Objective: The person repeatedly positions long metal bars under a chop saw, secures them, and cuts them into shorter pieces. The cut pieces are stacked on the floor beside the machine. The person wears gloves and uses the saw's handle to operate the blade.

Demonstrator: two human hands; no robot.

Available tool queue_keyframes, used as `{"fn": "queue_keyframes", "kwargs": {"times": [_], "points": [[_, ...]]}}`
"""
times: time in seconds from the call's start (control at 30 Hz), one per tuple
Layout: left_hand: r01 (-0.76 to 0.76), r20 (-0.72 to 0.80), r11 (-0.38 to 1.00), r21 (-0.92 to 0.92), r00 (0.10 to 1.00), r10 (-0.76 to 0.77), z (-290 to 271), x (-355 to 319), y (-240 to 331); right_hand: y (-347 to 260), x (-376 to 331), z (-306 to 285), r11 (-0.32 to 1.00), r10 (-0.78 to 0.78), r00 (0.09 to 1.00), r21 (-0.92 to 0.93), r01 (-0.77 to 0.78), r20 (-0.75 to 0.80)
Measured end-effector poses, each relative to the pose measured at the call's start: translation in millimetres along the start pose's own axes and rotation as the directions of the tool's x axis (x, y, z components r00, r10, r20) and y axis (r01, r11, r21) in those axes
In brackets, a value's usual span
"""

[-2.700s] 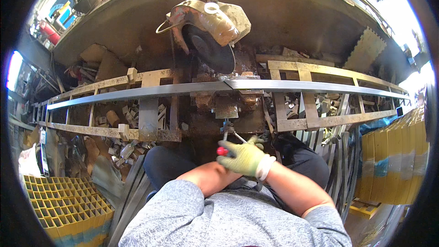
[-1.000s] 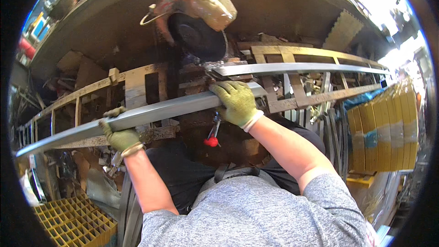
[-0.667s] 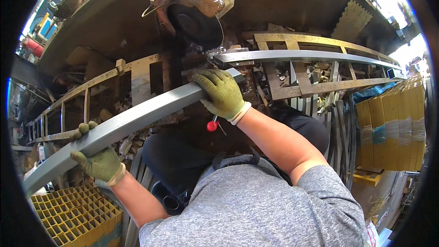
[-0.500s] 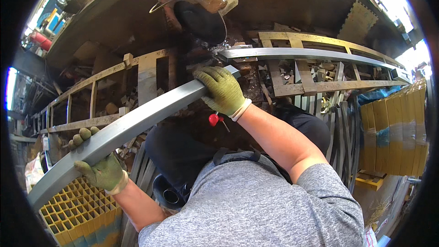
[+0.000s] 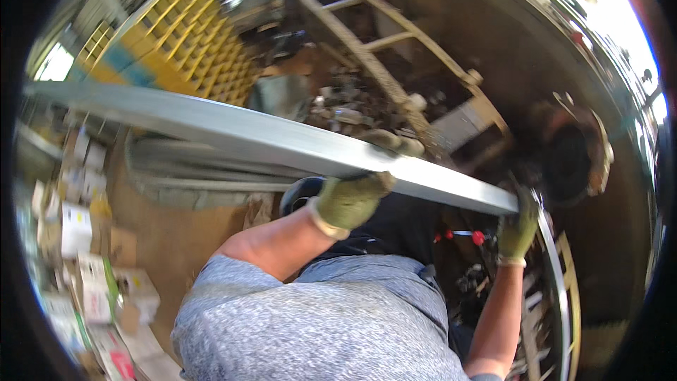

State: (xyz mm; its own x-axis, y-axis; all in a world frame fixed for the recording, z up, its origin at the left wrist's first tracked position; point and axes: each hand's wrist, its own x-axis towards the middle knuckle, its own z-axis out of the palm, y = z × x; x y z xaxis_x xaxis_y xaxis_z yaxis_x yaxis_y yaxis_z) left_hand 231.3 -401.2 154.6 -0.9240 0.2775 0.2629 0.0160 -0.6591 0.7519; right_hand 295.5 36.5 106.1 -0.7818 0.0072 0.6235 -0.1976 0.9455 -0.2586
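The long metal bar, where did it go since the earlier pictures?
The long metal bar swung off the wooden frame by the saw and out to the person's left, over the yellow grating. The left hand shifted to its middle; the right hand now holds its end. Both gloved hands stay gripping.

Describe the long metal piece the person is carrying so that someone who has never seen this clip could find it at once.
Start at the yellow grid crates at upper left: just below them a long, flat, silver-grey metal bar slants down toward the right. The gloved left hand grips its middle and the gloved right hand its right end. Unlike the rusty racks behind, it is bright and clean.
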Motion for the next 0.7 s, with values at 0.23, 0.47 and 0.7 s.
{"fn": "queue_keyframes", "kwargs": {"times": [0.23,0.47,0.7], "points": [[-0.008,-0.300,0.849,-0.529,0.937,-0.178,-34.3,-25.6,23.5,-18.9,49.4,1.0,0.988,-0.136,0.974,-0.054,0.148,0.183],[-0.229,-0.672,0.844,-0.484,0.715,-0.191,-185.4,-32.7,11.1,-125.0,95.9,60.9,0.938,-0.255,0.852,-0.097,0.333,0.458],[-0.290,-0.854,0.901,-0.323,0.500,-0.145,-346.6,-36.1,3.4,-230.7,110.4,140.4,0.932,-0.213,0.705,-0.075,0.353,0.676]]}}
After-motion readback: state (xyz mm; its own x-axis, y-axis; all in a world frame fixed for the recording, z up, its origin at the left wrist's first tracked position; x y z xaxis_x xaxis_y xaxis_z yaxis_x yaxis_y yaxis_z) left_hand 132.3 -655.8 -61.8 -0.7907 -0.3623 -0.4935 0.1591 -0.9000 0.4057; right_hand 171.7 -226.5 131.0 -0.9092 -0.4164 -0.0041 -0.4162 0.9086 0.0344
